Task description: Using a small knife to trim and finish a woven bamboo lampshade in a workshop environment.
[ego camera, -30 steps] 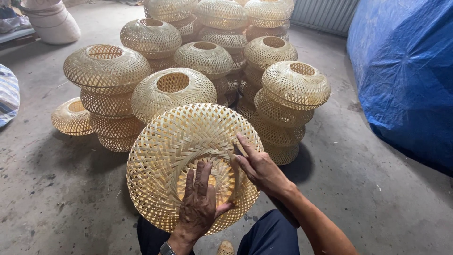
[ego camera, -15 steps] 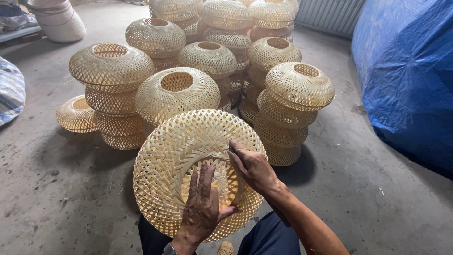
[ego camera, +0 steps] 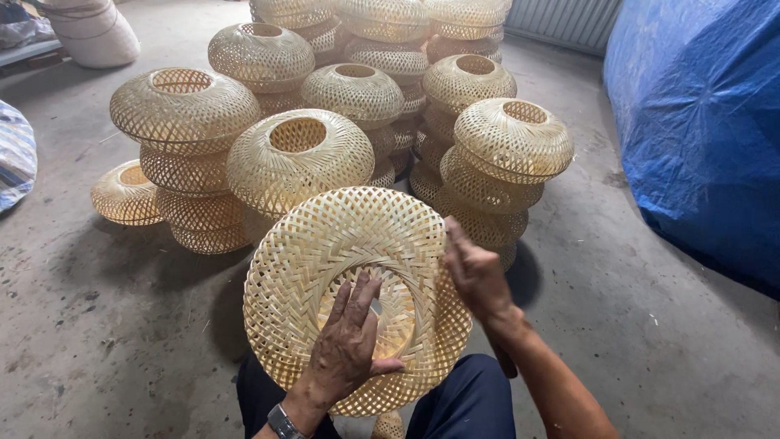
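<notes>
A blue tarpaulin (ego camera: pixel 699 122) covers a bulky heap along the right edge of the frame. At the upper left stands a pale, rounded sack (ego camera: pixel 89 32), and a striped blue and white bundle (ego camera: pixel 15 154) pokes in at the left edge. None of them shows a label that can be made out.

The woven bamboo basket (ego camera: pixel 325 252) sits low in the middle of the frame, propped on the person's lap above the dark blue trousers (ego camera: pixel 463 398). It is a flattened round shape, tilted so that its ringed opening faces up toward the camera; its short axis runs through that opening, and the wide face spreads across the frame.

The left hand (ego camera: pixel 349 341) lies over the opening with its fingers spread apart, flat on the inner rim, a watch (ego camera: pixel 284 423) at the wrist. The right hand (ego camera: pixel 475 272) is closed on the basket's right edge, fingers curled over the weave.

Behind, in the upper middle, stacks of similar baskets (ego camera: pixel 382 89) stand on the concrete floor (ego camera: pixel 106 325), each with its round hole pointing up. One small basket (ego camera: pixel 126 191) lies alone at the left, beside the stacks.
</notes>
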